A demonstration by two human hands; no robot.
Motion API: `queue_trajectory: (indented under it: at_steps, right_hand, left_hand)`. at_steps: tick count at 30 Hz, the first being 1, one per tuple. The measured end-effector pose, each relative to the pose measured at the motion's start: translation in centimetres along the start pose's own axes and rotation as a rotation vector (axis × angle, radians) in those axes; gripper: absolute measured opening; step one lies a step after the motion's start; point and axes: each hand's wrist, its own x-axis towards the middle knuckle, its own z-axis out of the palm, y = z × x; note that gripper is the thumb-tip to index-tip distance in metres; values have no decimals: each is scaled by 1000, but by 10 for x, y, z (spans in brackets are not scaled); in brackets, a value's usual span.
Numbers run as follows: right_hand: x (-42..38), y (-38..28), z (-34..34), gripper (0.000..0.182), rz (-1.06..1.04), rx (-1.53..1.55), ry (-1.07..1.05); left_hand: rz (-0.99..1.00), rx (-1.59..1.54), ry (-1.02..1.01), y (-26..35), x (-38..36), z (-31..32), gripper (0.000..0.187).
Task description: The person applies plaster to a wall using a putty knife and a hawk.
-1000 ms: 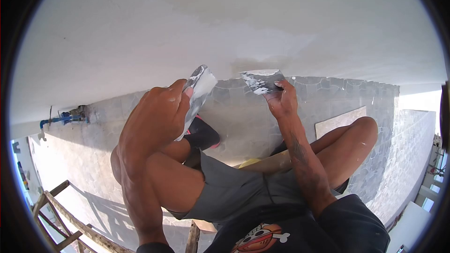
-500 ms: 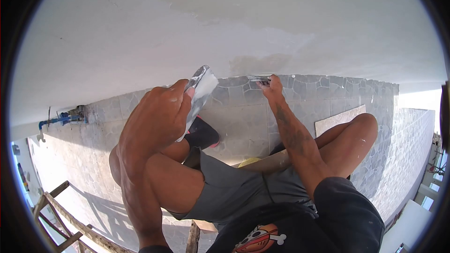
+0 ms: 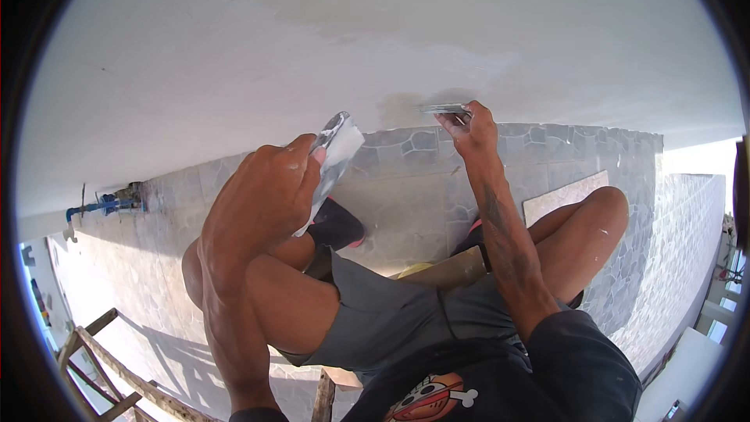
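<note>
My left hand (image 3: 269, 184) is closed around a wide metal plastering trowel (image 3: 337, 158) with white putty smeared along its face and tip. It is tilted and held off the wall. My right hand (image 3: 471, 129) grips a thin metal putty knife (image 3: 444, 109), whose flat blade lies along the white wall (image 3: 312, 70) just above the tiled floor's edge. Around the blade the wall shows darker, damp-looking patches (image 3: 400, 108). The handles of both tools are largely hidden by my fingers.
Stone-patterned tiles (image 3: 414, 211) cover the floor below the wall. A flat board (image 3: 564, 194) lies near my right knee. Blue pipe with a tap (image 3: 105, 202) juts from the wall at left. A wooden frame (image 3: 117, 359) stands at lower left.
My right hand has moved the putty knife up the wall, away from the floor edge, and slightly to the right. My left hand and its trowel have barely shifted.
</note>
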Motion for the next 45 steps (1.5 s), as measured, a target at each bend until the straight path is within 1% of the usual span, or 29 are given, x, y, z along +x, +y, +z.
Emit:
queue_trajectory:
  at_steps: [1, 4, 7, 10, 11, 13, 16, 17, 18, 19, 20, 21, 25, 29, 31, 34, 36, 38, 39, 42, 45]
  right_hand:
    - [-19, -19, 18, 28, 80, 161, 46]
    - [-49, -44, 40, 32, 1, 160, 14]
    - [-62, -56, 33, 32, -99, 179, -122]
    - [-75, -46, 20, 30, -60, 276, -98]
    - [-72, -34, 14, 33, 4, 276, -45]
    - [-50, 12, -9, 39, 132, 278, 56]
    - [21, 114, -66, 33, 252, 206, 52]
    - [35, 138, -75, 31, 246, 95, 7]
    - [47, 158, -86, 29, 166, -175, -84]
    - [56, 169, -94, 27, -18, -631, -201]
    - [56, 169, -93, 25, -158, -954, -253]
    - [49, 160, -82, 24, -194, -1268, -259]
    - [111, 202, -94, 21, -228, -1052, -284]
    - [149, 220, -110, 21, -71, -497, -257]
    - [112, 181, -80, 22, -59, -472, -278]
    - [61, 126, -32, 24, 10, -194, -220]
    - [17, 77, 17, 24, 81, -42, -162]
    - [-3, 45, 46, 28, 189, 150, -46]
    - [-12, 31, 56, 30, 242, 246, 12]
    - [-34, 0, 73, 37, 253, 314, -54]
    - [-80, -39, 84, 43, 155, 368, -220]
  left_hand:
    - [10, 2, 8, -1, 0, 2, 28]
    - [23, 14, 31, -2, 0, 4, 29]
    - [-11, 16, 25, 0, -1, 3, 29]
    - [-23, 4, 32, 2, -2, 2, 29]
    - [-19, 0, 38, 2, -3, 2, 29]
    - [-18, -16, 27, 3, -3, 1, 29]
    - [-16, -10, 28, 0, -3, 2, 29]
    - [-15, -4, 32, -1, -2, 3, 28]
    - [-24, -16, 27, -1, -3, 3, 28]
    - [-32, -29, 23, 0, -2, 3, 28]
    - [-40, -44, 19, 1, -2, 3, 28]
    - [-34, -46, 17, 1, -2, 4, 27]
    - [-13, -42, 38, -6, -5, 3, 27]
    - [-15, -40, 23, -3, -4, 0, 27]
    - [-15, -25, 32, -3, -5, 0, 27]
    - [-9, -2, 29, -2, -4, 1, 28]
    - [3, 10, 37, -2, -2, 1, 28]
    - [24, 18, 57, -6, -2, 5, 29]
    - [0, 12, 55, -6, -2, 5, 30]
    - [-56, -15, 57, -6, -2, 3, 31]
    - [-79, -64, 86, -9, -4, -4, 32]
